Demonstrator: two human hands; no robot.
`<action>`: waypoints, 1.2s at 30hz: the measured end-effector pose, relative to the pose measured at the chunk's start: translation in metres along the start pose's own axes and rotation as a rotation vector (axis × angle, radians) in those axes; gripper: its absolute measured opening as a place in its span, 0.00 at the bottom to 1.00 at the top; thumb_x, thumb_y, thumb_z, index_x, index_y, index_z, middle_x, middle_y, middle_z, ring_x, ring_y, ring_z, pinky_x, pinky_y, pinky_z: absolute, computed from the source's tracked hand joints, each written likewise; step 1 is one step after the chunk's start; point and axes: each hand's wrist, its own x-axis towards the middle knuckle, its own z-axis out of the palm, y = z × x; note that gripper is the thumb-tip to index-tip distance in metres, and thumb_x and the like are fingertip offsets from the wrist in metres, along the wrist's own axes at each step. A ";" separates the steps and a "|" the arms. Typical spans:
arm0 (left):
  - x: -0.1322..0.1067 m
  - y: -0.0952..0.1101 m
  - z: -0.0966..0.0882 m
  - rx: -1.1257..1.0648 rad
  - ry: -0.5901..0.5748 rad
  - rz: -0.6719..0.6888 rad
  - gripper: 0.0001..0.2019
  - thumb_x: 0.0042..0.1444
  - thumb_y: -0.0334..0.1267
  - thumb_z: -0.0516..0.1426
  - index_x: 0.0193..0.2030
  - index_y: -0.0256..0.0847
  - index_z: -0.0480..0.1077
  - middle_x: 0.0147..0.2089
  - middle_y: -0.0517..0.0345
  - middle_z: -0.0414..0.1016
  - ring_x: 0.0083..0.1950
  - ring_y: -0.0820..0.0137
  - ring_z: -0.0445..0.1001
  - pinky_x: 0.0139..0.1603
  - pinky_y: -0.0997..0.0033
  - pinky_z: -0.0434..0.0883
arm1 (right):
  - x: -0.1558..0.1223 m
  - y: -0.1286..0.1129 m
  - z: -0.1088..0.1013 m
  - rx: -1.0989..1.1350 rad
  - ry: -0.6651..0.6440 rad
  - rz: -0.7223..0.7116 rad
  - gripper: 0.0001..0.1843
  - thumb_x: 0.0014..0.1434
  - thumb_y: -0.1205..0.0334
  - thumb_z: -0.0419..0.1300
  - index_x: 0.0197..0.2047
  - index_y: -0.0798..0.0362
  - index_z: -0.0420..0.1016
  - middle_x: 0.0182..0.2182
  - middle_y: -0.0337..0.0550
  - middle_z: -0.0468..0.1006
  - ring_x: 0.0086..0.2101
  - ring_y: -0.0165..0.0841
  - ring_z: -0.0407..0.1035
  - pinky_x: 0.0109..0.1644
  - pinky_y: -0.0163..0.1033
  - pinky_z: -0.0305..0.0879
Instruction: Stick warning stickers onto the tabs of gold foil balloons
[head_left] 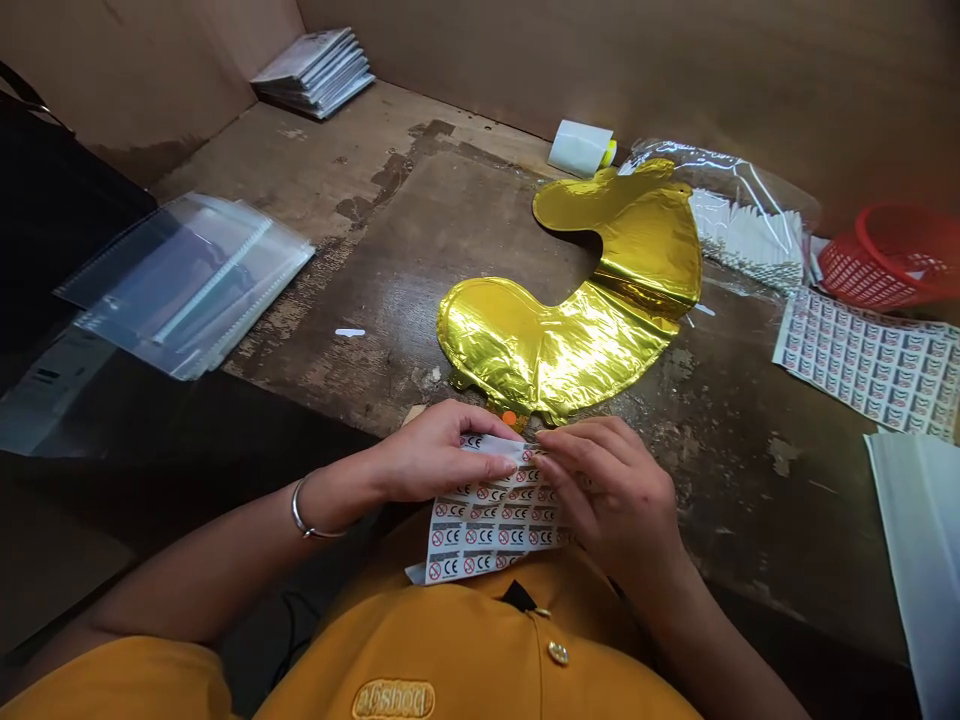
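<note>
A sheet of small CE-mark stickers (pixel 487 530) hangs at the table's front edge, close to my body. My left hand (pixel 454 455) grips its upper edge, thumb on the printed face and fingers behind. At the sheet's upper right corner, my right hand (pixel 611 475) has its thumb and fingertips pinched together by a sticker. Whether a peeled sticker is between those fingertips is too small to tell. Just beyond both hands lies a flat, shiny gold foil balloon (pixel 570 330), curved with its opening to the left. Its near edge almost meets my fingers.
Clear plastic sleeves (pixel 202 280) lie at the left edge. Folded packets (pixel 315 75) are stacked at the back. On the right are a bag of white straw-like pieces (pixel 750 235), a red basket (pixel 870 265), another sticker sheet (pixel 874 360) and white sheets (pixel 919 540).
</note>
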 end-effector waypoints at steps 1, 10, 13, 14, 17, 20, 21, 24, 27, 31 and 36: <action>0.000 -0.001 0.000 -0.016 -0.002 -0.011 0.14 0.51 0.38 0.63 0.45 0.35 0.78 0.41 0.54 0.81 0.38 0.71 0.76 0.38 0.75 0.71 | -0.001 0.000 0.002 -0.007 0.024 0.002 0.09 0.58 0.69 0.62 0.42 0.49 0.75 0.34 0.42 0.80 0.37 0.37 0.71 0.43 0.45 0.68; 0.002 -0.004 0.001 -0.100 -0.005 -0.072 0.15 0.50 0.38 0.64 0.45 0.36 0.78 0.41 0.54 0.81 0.38 0.71 0.76 0.39 0.74 0.73 | -0.011 0.007 0.008 -0.186 0.118 -0.234 0.16 0.55 0.73 0.63 0.46 0.49 0.72 0.37 0.44 0.83 0.37 0.38 0.74 0.42 0.46 0.66; 0.001 -0.001 0.001 -0.133 0.009 -0.111 0.14 0.49 0.38 0.64 0.43 0.36 0.78 0.39 0.55 0.80 0.36 0.71 0.76 0.38 0.74 0.73 | -0.014 0.007 0.011 -0.205 0.131 -0.269 0.16 0.57 0.72 0.61 0.48 0.47 0.72 0.38 0.43 0.82 0.38 0.37 0.74 0.44 0.45 0.67; 0.001 -0.001 0.002 -0.137 0.015 -0.123 0.14 0.49 0.38 0.64 0.43 0.36 0.79 0.39 0.55 0.80 0.36 0.71 0.76 0.37 0.75 0.72 | -0.014 0.007 0.011 -0.198 0.155 -0.260 0.16 0.57 0.72 0.61 0.47 0.47 0.72 0.38 0.43 0.82 0.38 0.36 0.74 0.45 0.45 0.67; 0.000 -0.001 0.001 -0.137 0.017 -0.137 0.15 0.48 0.39 0.65 0.43 0.36 0.79 0.38 0.56 0.80 0.35 0.72 0.75 0.36 0.76 0.72 | -0.011 0.004 0.012 -0.159 0.231 -0.150 0.15 0.55 0.72 0.64 0.45 0.50 0.73 0.39 0.45 0.81 0.39 0.38 0.73 0.46 0.46 0.69; 0.000 -0.002 0.000 -0.147 0.008 -0.119 0.15 0.49 0.38 0.65 0.43 0.36 0.78 0.38 0.56 0.80 0.35 0.73 0.75 0.36 0.78 0.71 | -0.008 0.003 0.010 -0.159 0.175 -0.057 0.16 0.55 0.70 0.65 0.48 0.51 0.73 0.42 0.49 0.81 0.42 0.41 0.73 0.47 0.49 0.69; 0.000 -0.003 0.000 -0.153 0.007 -0.110 0.14 0.49 0.38 0.65 0.43 0.36 0.78 0.38 0.56 0.80 0.35 0.74 0.75 0.36 0.78 0.71 | -0.008 0.003 0.010 -0.172 0.156 -0.060 0.17 0.55 0.69 0.65 0.48 0.51 0.74 0.42 0.48 0.81 0.41 0.41 0.73 0.47 0.49 0.69; 0.001 -0.005 -0.001 -0.177 -0.006 -0.083 0.14 0.50 0.36 0.65 0.44 0.36 0.78 0.38 0.57 0.80 0.35 0.75 0.74 0.36 0.79 0.71 | -0.009 0.003 0.011 -0.244 0.186 -0.114 0.17 0.53 0.70 0.67 0.46 0.49 0.76 0.40 0.43 0.83 0.38 0.39 0.73 0.45 0.48 0.68; 0.002 -0.007 -0.001 -0.217 -0.017 -0.080 0.13 0.51 0.36 0.64 0.44 0.37 0.78 0.37 0.58 0.80 0.33 0.76 0.74 0.35 0.79 0.71 | -0.013 0.003 0.012 -0.304 0.214 -0.180 0.21 0.53 0.71 0.68 0.49 0.46 0.75 0.42 0.40 0.83 0.38 0.38 0.73 0.44 0.46 0.66; 0.002 -0.006 -0.001 -0.253 -0.011 -0.105 0.13 0.50 0.35 0.65 0.43 0.36 0.78 0.38 0.56 0.81 0.34 0.74 0.75 0.37 0.77 0.72 | -0.018 0.004 0.013 -0.309 0.191 -0.253 0.21 0.55 0.72 0.65 0.51 0.47 0.75 0.45 0.41 0.83 0.38 0.38 0.74 0.44 0.46 0.64; 0.001 -0.005 -0.001 -0.257 0.007 -0.123 0.13 0.48 0.35 0.65 0.43 0.36 0.78 0.38 0.56 0.81 0.34 0.74 0.76 0.37 0.76 0.72 | -0.017 0.002 0.013 -0.191 0.245 -0.210 0.18 0.52 0.74 0.67 0.46 0.49 0.76 0.42 0.44 0.83 0.38 0.38 0.73 0.43 0.46 0.68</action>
